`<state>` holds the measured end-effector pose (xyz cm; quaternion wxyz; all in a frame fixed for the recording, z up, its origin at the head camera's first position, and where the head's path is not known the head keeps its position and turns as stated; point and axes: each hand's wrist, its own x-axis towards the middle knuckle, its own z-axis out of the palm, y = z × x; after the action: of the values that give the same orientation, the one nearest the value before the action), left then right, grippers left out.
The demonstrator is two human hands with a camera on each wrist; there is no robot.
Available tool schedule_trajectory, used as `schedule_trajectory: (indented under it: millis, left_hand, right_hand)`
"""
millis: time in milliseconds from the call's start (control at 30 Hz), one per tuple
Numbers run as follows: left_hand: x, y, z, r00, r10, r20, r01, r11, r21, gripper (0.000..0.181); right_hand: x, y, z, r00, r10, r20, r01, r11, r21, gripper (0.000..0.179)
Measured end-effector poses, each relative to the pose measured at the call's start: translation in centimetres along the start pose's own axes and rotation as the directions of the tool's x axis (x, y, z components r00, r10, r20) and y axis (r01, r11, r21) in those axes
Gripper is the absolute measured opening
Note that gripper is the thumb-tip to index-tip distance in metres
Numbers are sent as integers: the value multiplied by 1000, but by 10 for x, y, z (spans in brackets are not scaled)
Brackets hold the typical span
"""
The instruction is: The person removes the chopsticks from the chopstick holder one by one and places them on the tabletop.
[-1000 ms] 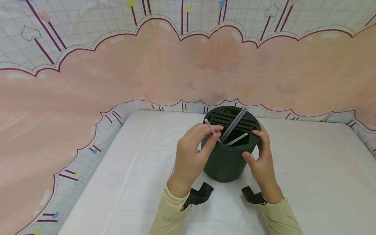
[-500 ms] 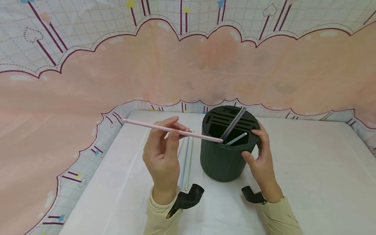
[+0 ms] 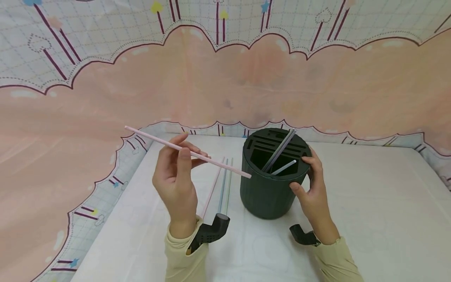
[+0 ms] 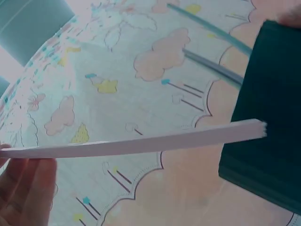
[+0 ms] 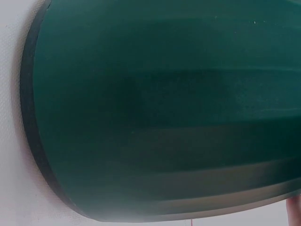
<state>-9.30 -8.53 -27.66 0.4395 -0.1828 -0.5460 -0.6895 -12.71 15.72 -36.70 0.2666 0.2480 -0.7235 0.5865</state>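
The pink straw [image 3: 215, 161] is raised above the desk [image 3: 370, 203], slanting down from its left tip to a right end that overlaps the wall of the green holder [image 3: 267, 196] in the head view; whether the two touch, I cannot tell. The left hand [image 3: 176, 180] pinches this straw between thumb and fingers, and a black wrist camera [image 3: 211, 229] sits just below it, at the sleeve cuff [image 3: 186, 252].

Beyond that wrist, a second pink straw [image 3: 213, 188], a blue straw [image 3: 223, 186] and a green straw [image 3: 229, 186] lie near one another on the desk, between the left hand and the holder.

The holder stands upright. The right hand [image 3: 311, 190] grips its right side, thumb against the near wall and fingers at the rim. In the large compartment, grey straws [image 3: 279, 150] lean together well above the top, and a pale straw [image 3: 284, 167] tilts lower beside them. A patterned cloth [image 3: 211, 90] rises behind the desk.

The step in hand seems to be moving one straw while the holder is steadied. Given the loose straws alongside, laying it with them looks the likelier next move: it would call for drawing the end clear of the wall, lowering it flat, and only then easing the pinch.
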Motion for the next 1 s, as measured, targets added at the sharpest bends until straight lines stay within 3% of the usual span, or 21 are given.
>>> schedule_trajectory:
  millis: [167,333,500,633,733,767,833,900,1000]
  left_hand:
    - [4,1,-2,985,-127,117,107,980,167,20]
    - [5,-3,-4,960,-194,200,110,923,369,19]
    - [4,-11,-6,955,-196,221,89,904,418,18]
    - [2,-29,-13,952,-202,228,86,895,438,18]
    - [2,-44,-21,950,-214,229,78,871,486,19]
    - [1,-48,-24,948,-220,229,72,852,519,20]
    - [1,-55,-28,944,-240,227,52,786,616,20]
    - [0,-63,-33,936,-276,219,31,684,729,20]
    - [-3,-73,-40,913,-360,194,14,502,865,20]
  right_hand:
    - [-1,0,0,1000,0,-4,0,1000,-5,72]
    - [-2,-1,1,1000,12,-7,-12,1000,-8,71]
    - [-3,-3,2,1000,27,-2,-27,1000,-16,69]
    - [-4,-5,2,999,32,-1,-32,999,-24,67]
    - [-4,-5,3,1000,29,-2,-29,999,-26,68]
    - [-4,-5,3,1000,30,-3,-30,999,-28,68]
    - [-4,-5,3,1000,29,-3,-29,999,-28,68]
    - [-5,-5,3,1000,30,-3,-30,999,-29,68]
    - [-5,-6,3,1000,31,-4,-31,999,-31,67]
